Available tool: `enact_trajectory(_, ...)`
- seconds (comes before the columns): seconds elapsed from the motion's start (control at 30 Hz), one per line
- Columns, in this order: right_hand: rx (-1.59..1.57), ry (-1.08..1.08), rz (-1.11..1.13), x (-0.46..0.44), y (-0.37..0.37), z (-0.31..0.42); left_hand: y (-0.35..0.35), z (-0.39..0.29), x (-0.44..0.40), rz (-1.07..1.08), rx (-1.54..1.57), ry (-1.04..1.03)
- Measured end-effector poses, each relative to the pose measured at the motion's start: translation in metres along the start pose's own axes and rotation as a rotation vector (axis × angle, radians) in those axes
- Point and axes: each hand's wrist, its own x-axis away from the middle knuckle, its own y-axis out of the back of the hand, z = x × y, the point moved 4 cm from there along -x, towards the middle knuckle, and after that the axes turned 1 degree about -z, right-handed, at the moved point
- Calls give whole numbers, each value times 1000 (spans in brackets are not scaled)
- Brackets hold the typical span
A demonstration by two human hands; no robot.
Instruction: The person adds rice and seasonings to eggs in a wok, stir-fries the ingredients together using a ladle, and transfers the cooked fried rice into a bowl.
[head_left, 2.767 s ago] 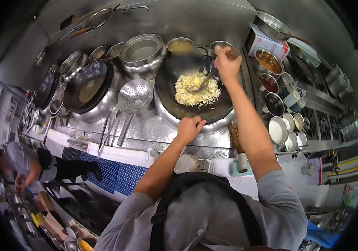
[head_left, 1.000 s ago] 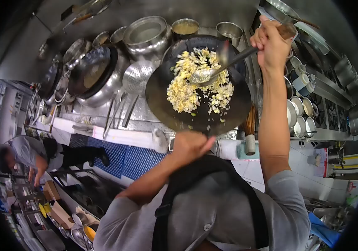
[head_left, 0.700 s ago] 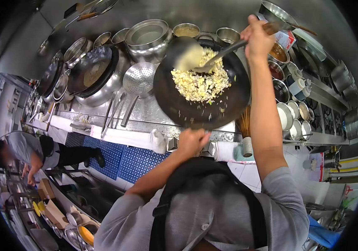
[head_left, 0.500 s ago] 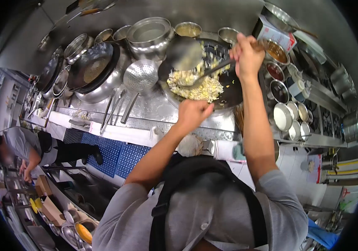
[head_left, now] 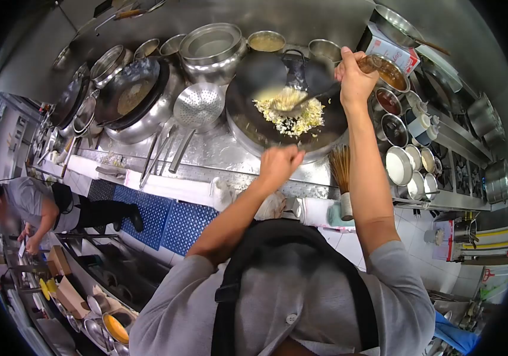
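Fried rice (head_left: 304,120) with yellow egg bits lies in the dark wok (head_left: 245,121), gathered in its middle. Above it, my right hand (head_left: 357,80) is closed around the handle of a ladle (head_left: 319,95), whose bowl rests in the rice. My left hand (head_left: 279,167) is a closed fist at the wok's near rim, thumb pointing right. It seems to grip the wok there, though the gripped part is hidden under the fingers. At the wok's far side a looped handle (head_left: 294,53) shows.
A perforated skimmer (head_left: 197,107) lies left of the wok, by a second wok (head_left: 129,95). On the right are sauce bowls (head_left: 394,129) and white containers (head_left: 397,166). A bamboo brush (head_left: 341,169) stands by my right forearm. Another person (head_left: 34,207) works at the far left.
The wok has tilted, its far side and looped handle now showing. The rice has drawn together toward the middle. My left hand has shifted slightly right and nearer to me; the ladle has moved right.
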Motion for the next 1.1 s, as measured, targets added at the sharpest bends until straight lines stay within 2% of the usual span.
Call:
enact_trajectory(0.1,35,188,-7,-15,-2,38,22,-19,60,73,17,-43)
enact_trajectory(0.17,-111,144,77,-7,-3,67,45,-39,54,-46,40,-164)
enact_trajectory(0.23,-27,149,92,4,-1,60,43,-28,8,-54,55,-155)
enact_trajectory(0.27,15,84,82,2,1,37,33,-15,-10,-31,92,-50)
enact_trajectory(0.3,57,20,66,-3,4,8,16,-3,-13,-74,82,-46)
enact_trajectory(0.33,55,10,72,-16,6,-6,5,4,-1,-21,82,-6)
enact_trajectory(0.37,11,59,68,-26,2,2,2,6,6,22,75,22)
enact_trajectory(0.43,-67,141,40,-40,-5,26,16,-10,38,8,115,-54)
enact_trajectory(0.5,-142,201,95,-35,-14,56,19,-10,38,26,105,-5)
enact_trajectory(0.57,-177,253,166,-21,-15,56,8,10,5,21,56,42)
enact_trajectory(0.63,-126,311,187,-5,-9,20,-10,41,-20,20,83,7)
enact_trajectory(0.67,-30,235,161,-1,-4,-15,-20,53,-28,40,79,2)
enact_trajectory(0.7,126,35,154,2,0,-55,-27,58,-31,72,76,3)
enact_trajectory(0.77,38,9,104,-22,-6,-55,-33,58,-36,96,43,-32)
enact_trajectory(0.87,-74,70,163,-21,-19,-16,-36,62,-36,124,-4,-47)
enact_trajectory(0.97,-47,68,133,-13,-8,-70,-37,59,-32,145,-11,-27)
enact_trajectory(1.0,-53,40,198,-28,-12,-71,-36,58,-33,156,-8,-27)
enact_trajectory(1.1,-24,-8,138,-57,-27,-39,-35,57,-35,161,3,-7)
